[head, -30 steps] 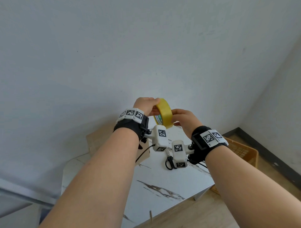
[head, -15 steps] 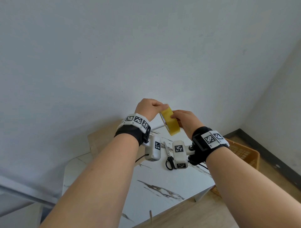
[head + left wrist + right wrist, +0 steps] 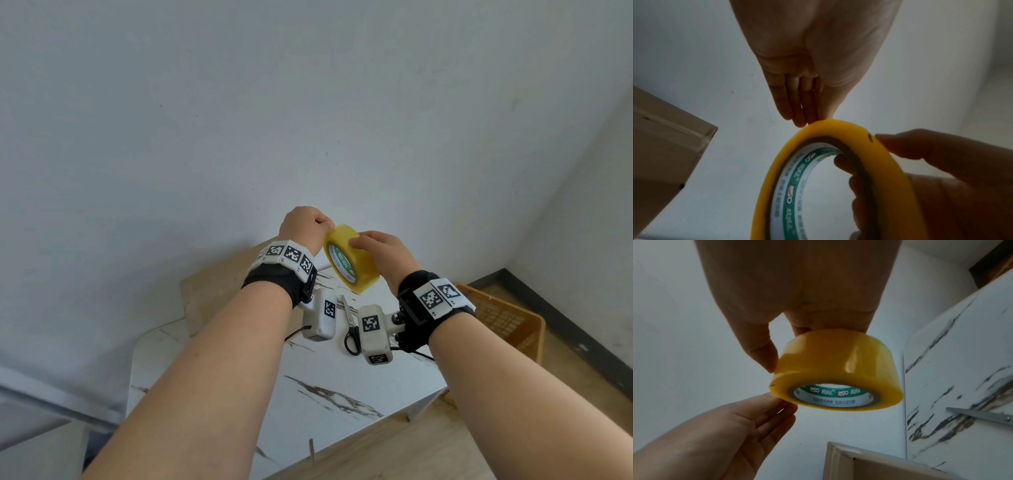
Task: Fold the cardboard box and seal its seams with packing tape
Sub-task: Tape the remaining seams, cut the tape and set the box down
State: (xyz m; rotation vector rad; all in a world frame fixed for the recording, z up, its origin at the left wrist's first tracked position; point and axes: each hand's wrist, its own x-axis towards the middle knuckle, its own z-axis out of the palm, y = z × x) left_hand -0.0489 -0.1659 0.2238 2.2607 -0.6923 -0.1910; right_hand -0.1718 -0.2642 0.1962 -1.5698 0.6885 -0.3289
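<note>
My right hand (image 3: 368,247) grips a yellow roll of packing tape (image 3: 352,265) in the air above the table, thumb on the outer band and fingers in the core. The roll's green-and-white core faces me. My left hand (image 3: 317,226) holds nothing. Its straight fingers (image 3: 797,113) touch the roll's rim (image 3: 830,125) at the top left. From the right wrist, the roll (image 3: 838,369) hangs under the right hand (image 3: 789,345), and the left fingers (image 3: 777,404) reach its edge from below. The brown cardboard box (image 3: 212,284) stands on the table behind my left wrist.
Scissors (image 3: 351,329) lie on the white marble table (image 3: 342,394) under my wrists. An orange plastic basket (image 3: 503,318) sits on the wooden floor to the right of the table. A bare wall stands close behind the table.
The roll has been turned from edge-on so that its open core faces me, and it sits slightly lower. The left hand has come round to the rim.
</note>
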